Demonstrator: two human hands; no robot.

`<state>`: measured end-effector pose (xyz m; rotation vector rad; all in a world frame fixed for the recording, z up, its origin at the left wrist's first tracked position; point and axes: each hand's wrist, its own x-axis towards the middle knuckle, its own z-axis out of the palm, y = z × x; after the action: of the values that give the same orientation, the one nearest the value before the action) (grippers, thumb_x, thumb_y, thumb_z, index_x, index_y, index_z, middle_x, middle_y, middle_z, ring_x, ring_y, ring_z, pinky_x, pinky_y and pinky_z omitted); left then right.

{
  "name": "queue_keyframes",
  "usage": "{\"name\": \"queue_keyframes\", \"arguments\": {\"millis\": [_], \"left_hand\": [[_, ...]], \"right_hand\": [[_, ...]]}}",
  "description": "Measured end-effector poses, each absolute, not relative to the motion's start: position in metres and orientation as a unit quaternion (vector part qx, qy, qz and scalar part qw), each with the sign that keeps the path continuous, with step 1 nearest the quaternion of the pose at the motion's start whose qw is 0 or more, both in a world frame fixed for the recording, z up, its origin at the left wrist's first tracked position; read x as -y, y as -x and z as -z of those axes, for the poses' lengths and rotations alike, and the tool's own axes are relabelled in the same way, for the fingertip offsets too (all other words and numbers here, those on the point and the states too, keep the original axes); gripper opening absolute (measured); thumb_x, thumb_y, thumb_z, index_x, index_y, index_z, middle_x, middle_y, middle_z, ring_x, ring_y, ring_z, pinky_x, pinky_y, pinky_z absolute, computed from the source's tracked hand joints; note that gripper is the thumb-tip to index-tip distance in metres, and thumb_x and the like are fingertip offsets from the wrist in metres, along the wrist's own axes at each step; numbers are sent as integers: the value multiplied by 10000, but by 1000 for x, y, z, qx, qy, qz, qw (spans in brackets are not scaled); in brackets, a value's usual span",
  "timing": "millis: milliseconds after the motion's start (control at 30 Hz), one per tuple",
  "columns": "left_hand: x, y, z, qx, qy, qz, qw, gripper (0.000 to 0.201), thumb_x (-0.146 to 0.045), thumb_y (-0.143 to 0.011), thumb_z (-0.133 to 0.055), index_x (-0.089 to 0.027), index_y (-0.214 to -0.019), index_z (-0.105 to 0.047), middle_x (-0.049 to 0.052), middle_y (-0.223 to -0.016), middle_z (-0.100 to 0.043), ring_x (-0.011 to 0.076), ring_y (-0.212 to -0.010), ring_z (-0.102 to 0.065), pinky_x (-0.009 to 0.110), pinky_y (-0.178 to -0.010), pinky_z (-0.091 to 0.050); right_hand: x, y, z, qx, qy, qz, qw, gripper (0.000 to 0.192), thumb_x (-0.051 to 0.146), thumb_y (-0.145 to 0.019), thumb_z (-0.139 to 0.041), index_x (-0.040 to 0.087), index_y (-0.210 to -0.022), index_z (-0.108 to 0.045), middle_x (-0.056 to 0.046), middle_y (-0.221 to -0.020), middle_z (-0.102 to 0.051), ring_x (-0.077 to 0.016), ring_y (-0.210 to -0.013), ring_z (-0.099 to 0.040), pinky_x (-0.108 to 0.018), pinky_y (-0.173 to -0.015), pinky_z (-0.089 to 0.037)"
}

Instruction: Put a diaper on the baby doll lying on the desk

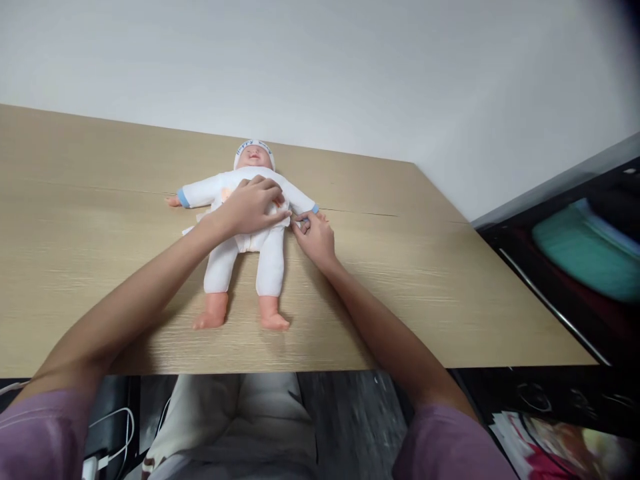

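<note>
A baby doll (225, 263) in a white romper with blue cuffs and a white cap lies on its back on the wooden table (425, 280), head toward the wall. My left hand (253, 203) rests on the doll's belly, fingers curled over the white cloth there. My right hand (315, 237) is at the doll's right side by the blue cuff, pinching an edge of the white cloth at its waist. A bit of white cloth (193, 228) sticks out under the doll's other side.
A white wall rises behind the table. At the right stands a dark shelf (575, 313) holding a teal folded item (585, 250). Below the table's front edge are my lap, white cables (117, 433) and colourful printed papers (560, 443).
</note>
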<state>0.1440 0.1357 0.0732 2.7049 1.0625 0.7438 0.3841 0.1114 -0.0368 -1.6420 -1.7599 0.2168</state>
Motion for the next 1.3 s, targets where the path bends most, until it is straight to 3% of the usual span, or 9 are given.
{"name": "queue_keyframes", "arguments": {"millis": [233,367,467,733,967,1067,1167,1233,1300], "left_hand": [[-138,-146,-60,-394,-890,-228,37,401,-534,-966,-741,-253,-1238,-833,112,-1521,-748,453,-1482,-558,650,-1237,-431],[-136,-147,-61,-398,-886,-233,45,457,-585,-921,-801,-276,-1255,-836,102,-1517,-747,459,-1483,-546,647,-1248,-424],[-136,-147,-60,-403,-882,-237,52,560,-659,-874,-846,-271,-1277,-828,114,-1552,-724,474,-1508,-527,660,-1263,-407],[-138,-147,-59,-415,-881,-219,54,733,-626,-835,-868,-232,-1439,-736,155,-1597,-687,493,-1536,-499,685,-1263,-403],[-138,-146,-59,-424,-876,-226,41,743,-526,-807,-852,-213,-1460,-686,175,-1570,-706,481,-1505,-528,657,-1228,-440],[-139,-144,-58,-426,-873,-231,52,738,-492,-796,-846,-201,-1453,-678,175,-1558,-711,480,-1497,-531,650,-1221,-449],[-141,-144,-54,-420,-874,-238,63,725,-502,-813,-838,-196,-1449,-671,180,-1546,-711,476,-1495,-531,657,-1224,-449],[-145,-143,-51,-416,-874,-241,68,734,-514,-836,-826,-193,-1474,-656,194,-1564,-697,482,-1507,-522,674,-1234,-437],[-148,-141,-49,-407,-877,-244,77,801,-534,-832,-839,-182,-1521,-630,217,-1591,-674,501,-1536,-503,704,-1252,-416]], "right_hand": [[-120,-384,32,641,692,-116,311,276,495,-971,-812,252,-1037,-698,-99,-1055,-795,-321,-1035,-741,-482,-1005,-587],[-122,-386,28,635,699,-164,285,340,559,-949,-817,268,-864,-663,-53,-882,-752,-300,-921,-717,-465,-962,-572],[-119,-394,26,646,647,-226,336,369,554,-978,-728,267,-770,-626,-1,-738,-663,-240,-781,-639,-402,-865,-536],[-117,-401,2,613,528,-368,458,510,748,-842,-752,267,-799,-587,10,-795,-611,-205,-807,-588,-337,-777,-497],[-153,-337,-18,658,506,-340,442,360,543,-989,-715,270,-811,-562,12,-804,-649,-190,-791,-616,-339,-801,-528],[-151,-326,-16,658,511,-327,446,321,544,-1018,-716,264,-898,-616,1,-859,-697,-192,-813,-654,-341,-814,-568],[-128,-331,-10,688,466,-269,487,352,593,-1045,-713,256,-1147,-717,-64,-1116,-764,-217,-941,-712,-371,-884,-627],[-109,-337,-6,731,428,-200,492,403,587,-1103,-647,268,-1328,-745,-117,-1353,-747,-274,-1189,-728,-454,-1070,-628],[-94,-342,-2,778,392,-146,469,467,554,-1168,-539,289,-1516,-702,-135,-1580,-673,-325,-1488,-623,-556,-1298,-503]]}}
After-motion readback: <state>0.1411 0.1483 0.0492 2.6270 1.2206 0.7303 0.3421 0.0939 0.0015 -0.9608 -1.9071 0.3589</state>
